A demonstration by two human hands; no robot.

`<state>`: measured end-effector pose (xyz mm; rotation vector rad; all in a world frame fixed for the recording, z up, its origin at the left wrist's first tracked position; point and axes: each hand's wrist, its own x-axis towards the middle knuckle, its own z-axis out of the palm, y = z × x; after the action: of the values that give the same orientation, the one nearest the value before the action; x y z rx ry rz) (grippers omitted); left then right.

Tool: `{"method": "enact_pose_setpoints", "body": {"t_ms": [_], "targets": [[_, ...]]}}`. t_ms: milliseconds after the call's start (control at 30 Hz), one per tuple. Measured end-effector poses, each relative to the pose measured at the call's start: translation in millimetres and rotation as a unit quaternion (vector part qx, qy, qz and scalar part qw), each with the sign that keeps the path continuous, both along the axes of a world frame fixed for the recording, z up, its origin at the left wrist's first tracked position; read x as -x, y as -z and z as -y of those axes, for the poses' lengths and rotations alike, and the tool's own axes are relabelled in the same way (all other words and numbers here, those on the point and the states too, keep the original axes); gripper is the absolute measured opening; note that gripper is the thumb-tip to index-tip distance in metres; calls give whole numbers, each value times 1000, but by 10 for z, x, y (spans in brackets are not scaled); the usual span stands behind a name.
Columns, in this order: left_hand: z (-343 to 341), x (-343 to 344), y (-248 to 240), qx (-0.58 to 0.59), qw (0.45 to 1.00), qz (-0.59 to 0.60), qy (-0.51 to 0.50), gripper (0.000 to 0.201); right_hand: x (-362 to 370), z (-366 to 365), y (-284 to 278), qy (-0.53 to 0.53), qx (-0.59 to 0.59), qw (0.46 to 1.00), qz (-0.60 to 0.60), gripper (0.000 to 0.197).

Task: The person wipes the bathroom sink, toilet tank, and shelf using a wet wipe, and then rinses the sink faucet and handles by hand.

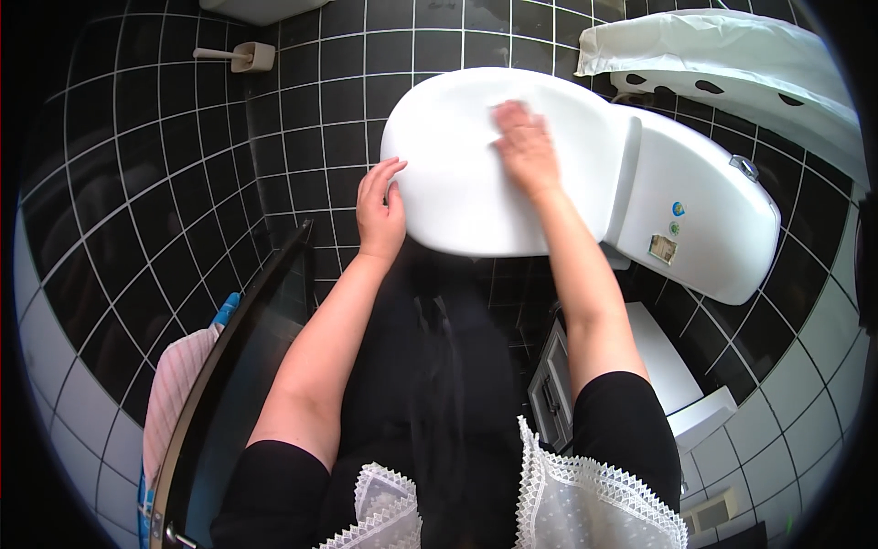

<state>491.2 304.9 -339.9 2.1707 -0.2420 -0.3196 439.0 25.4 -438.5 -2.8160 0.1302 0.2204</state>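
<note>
A white toilet lid (457, 201) lies lowered, its rounded front end to the left and its hinge side against the white cistern (704, 201). At the front rim is my left hand (380, 215), fingers slightly curved and thumb apart, fingertips touching the lid's edge. Over the lid's upper surface lies my right hand (526, 151), palm down with fingers stretched out and blurred by motion. No object shows in either hand. The bowl beneath is hidden by the lid.
A toilet brush in a beige holder (254, 58) is at the far left wall. White plastic sheeting (695, 46) hangs at the far right. Near my right arm stands a white cabinet (654, 357). A dark-framed glass door (247, 393) with a striped cloth (178, 384) is on the left.
</note>
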Motion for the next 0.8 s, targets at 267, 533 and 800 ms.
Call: {"method": "enact_pose_setpoints", "body": {"t_ms": [267, 533, 800], "targets": [[37, -31, 16, 24, 1000, 2, -11, 33, -692, -456, 123, 86, -19, 984, 155, 59], [108, -133, 68, 25, 1000, 12, -6, 33, 86, -1344, -361, -203, -201, 958, 19, 55], [346, 149, 41, -272, 947, 46, 164, 59, 1596, -290, -342, -57, 64, 992, -97, 59]]}}
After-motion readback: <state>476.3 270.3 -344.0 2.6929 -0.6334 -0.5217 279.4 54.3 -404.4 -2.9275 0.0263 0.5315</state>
